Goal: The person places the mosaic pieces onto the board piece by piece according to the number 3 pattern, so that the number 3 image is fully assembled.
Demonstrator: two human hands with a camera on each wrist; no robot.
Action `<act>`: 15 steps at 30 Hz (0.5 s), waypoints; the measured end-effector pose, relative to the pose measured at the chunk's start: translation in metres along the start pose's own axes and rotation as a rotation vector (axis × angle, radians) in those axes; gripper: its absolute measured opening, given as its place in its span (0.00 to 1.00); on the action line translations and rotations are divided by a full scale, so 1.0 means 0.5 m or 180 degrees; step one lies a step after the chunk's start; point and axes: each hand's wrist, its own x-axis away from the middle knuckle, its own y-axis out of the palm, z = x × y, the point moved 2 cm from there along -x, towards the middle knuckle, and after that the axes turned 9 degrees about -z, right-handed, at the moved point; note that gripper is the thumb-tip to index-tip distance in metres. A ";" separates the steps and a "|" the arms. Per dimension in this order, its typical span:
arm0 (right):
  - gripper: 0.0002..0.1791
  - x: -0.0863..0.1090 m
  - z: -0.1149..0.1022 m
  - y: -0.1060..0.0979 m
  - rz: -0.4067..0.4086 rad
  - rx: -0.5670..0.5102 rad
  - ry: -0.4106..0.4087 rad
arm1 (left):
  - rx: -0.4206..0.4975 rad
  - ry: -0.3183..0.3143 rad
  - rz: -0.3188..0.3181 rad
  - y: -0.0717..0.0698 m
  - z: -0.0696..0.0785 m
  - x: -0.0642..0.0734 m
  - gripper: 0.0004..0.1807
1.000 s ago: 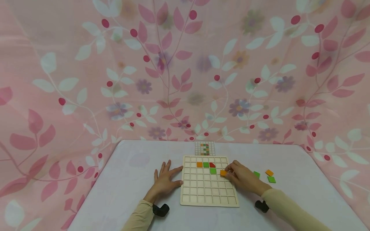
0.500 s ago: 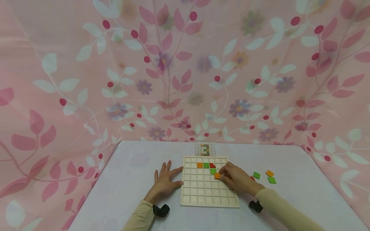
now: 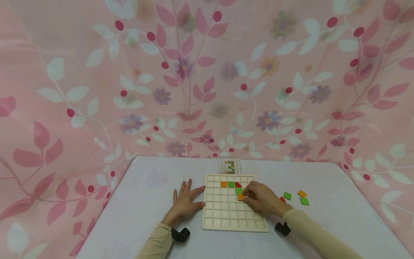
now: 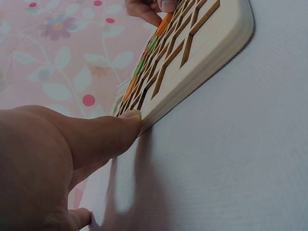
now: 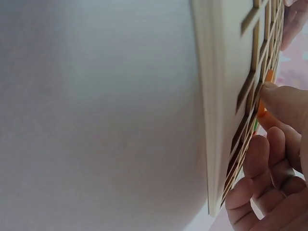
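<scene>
A wooden grid board (image 3: 226, 215) lies on the table. Its second row holds an orange tile (image 3: 224, 184), a green tile (image 3: 231, 184) and a red quarter-round tile (image 3: 238, 185); another green tile (image 3: 238, 191) sits below the red one. My right hand (image 3: 263, 198) pinches an orange square tile (image 3: 240, 197) just under that green tile, its thumb on the piece in the right wrist view. With fingers spread, my left hand (image 3: 185, 203) touches the board's left edge, thumb tip (image 4: 130, 115) at the rim.
Behind the board lies a pattern card (image 3: 230, 166) with a small coloured grid. Right of the right hand lie loose tiles: a green one (image 3: 287, 195), an orange one (image 3: 302, 193), another green one (image 3: 304, 201) and a partly hidden red one (image 3: 283, 199). A floral curtain (image 3: 207, 90) hangs behind.
My right hand has moved left over the board, bringing the orange tile from the right-hand columns to just below the lower green tile. The left hand has stayed put.
</scene>
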 end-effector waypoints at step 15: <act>0.04 -0.011 0.008 0.003 -0.0246 -0.0511 -0.0280 | -0.0049 -0.0027 0.0024 0.003 0.001 -0.003 0.34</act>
